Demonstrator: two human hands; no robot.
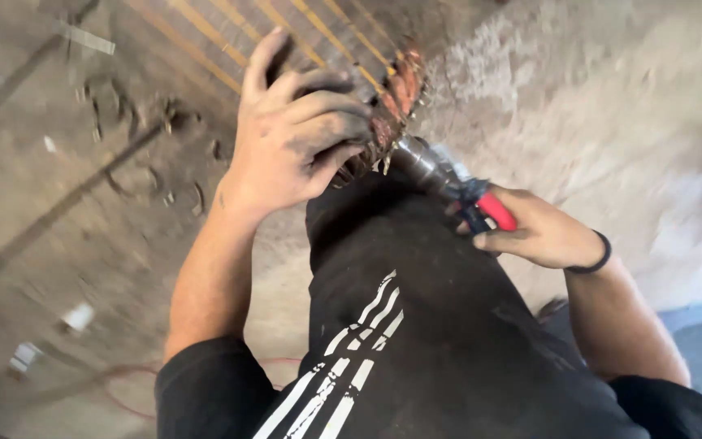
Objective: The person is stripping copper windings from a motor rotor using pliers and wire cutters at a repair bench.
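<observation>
My left hand [298, 134], dirty with dust, grips the end of a bundle of long rusty steel bars [310, 36] where reddish-brown wire rings [396, 93] wrap around them. My right hand [542, 232] holds a red-handled pincer tool [457, 183], whose metal jaws point at the wire on the bundle's end, right below my left fingers. The bundle rests over my raised knee in black trousers with white stripes [400, 309]. A dark band sits on my right wrist.
Dusty concrete floor [611, 106] lies all around. Bent wire ties and scraps [136, 183] are scattered at the left, with a long thin bar [58, 207] lying diagonally. A red wire loops on the floor at lower left.
</observation>
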